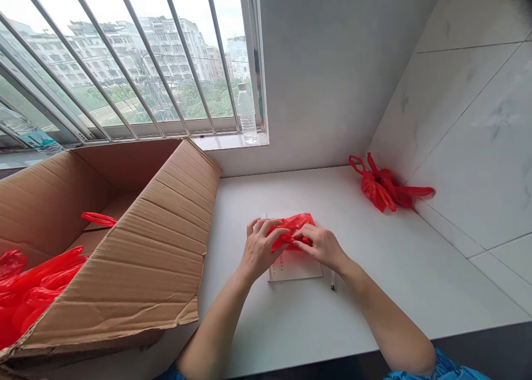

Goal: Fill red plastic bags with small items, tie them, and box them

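A small bunched red plastic bag (300, 221) lies over the upper part of a white booklet (301, 269) on the white counter. My left hand (261, 246) curls round the bag's left side, with red plastic between its thumb and forefinger. From the right, my right hand (323, 246) pinches the middle of the same bag with its fingertips. Whatever may be inside the bag is hidden. Small dark writing shows down the booklet's left side. A pen (333, 281) rests on the counter just right of the booklet, below my right wrist.
On the left stands a large open cardboard box (153, 247) with red plastic bags (45, 283) inside. More tied red bags (380, 183) sit against the tiled wall at right. A clear bottle (247, 114) stands on the sill beside the barred window; another bottle (35, 136) leans far left.
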A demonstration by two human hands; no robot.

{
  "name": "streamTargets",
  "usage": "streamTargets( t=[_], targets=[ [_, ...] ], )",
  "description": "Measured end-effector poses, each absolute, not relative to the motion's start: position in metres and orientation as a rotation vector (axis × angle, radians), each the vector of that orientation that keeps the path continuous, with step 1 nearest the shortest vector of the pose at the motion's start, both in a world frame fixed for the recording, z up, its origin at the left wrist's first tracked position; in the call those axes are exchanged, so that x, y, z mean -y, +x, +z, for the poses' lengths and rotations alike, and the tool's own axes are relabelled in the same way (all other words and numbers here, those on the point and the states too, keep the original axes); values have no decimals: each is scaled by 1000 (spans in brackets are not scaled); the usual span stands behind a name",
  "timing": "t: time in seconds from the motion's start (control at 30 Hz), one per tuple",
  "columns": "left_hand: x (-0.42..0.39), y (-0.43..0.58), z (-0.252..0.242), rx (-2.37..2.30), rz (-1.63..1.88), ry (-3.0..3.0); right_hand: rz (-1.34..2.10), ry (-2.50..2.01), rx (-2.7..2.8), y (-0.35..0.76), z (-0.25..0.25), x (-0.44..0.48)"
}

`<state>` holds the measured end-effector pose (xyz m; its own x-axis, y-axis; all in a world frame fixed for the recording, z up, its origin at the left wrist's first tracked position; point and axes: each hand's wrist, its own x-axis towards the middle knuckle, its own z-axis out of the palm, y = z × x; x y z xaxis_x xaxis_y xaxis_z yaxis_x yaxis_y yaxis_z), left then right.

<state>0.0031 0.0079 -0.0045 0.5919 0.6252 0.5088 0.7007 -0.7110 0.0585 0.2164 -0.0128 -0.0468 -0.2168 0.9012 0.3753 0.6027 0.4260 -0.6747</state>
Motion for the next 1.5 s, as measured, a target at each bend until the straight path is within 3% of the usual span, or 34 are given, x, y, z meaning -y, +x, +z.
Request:
streamTargets(
  t=[0.33, 0.63, 0.9, 1.23, 1.5],
  targets=[
    [-5, 3, -5, 1150, -722, -2642, 714, -1138, 1731, 220, -45, 13],
    [-11, -4, -14, 1496, -1102, -2614, 458, -1156, 1736, 227, -49, 6],
    [-10, -8, -13, 1562, -1034, -2552, 581, -1285, 1829, 241, -59, -2],
    [13, -15, -7, 1308, -1147, -2414, 679, -1287, 1833, 257, -50, 5],
    [5, -14, -22, 1300, -595, -2561, 683, -1275, 1815, 256, -52, 5]
  ],
)
